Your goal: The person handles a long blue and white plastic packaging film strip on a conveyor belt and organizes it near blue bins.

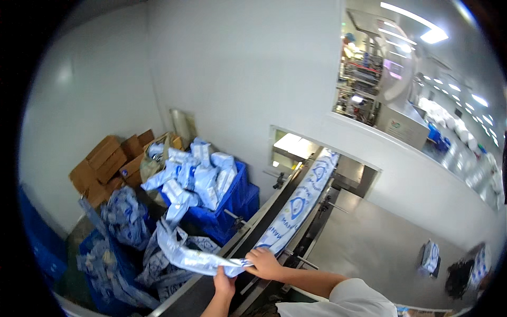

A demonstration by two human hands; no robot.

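Observation:
A long strip of white and blue printed plastic packaging point(300, 203) lies along the conveyor belt point(264, 232), coming through an opening in the wall. At its near end my right hand point(264, 264) is closed on the strip from above. Just left of it, my left hand point(224, 285) grips the same strip from below, thumb upward. Beyond my left hand the strip's loose end point(182, 256) bends out over the conveyor's left side toward the bins. Whether anything fills the part between my hands cannot be made out.
Left of the conveyor, a blue crate point(227, 203) is heaped with light-blue packs point(206, 177). A nearer blue bin point(97, 285) holds crumpled film. Cardboard boxes point(108, 161) lean by the wall. On the right, a steel table point(364, 238) carries a small pack point(431, 256).

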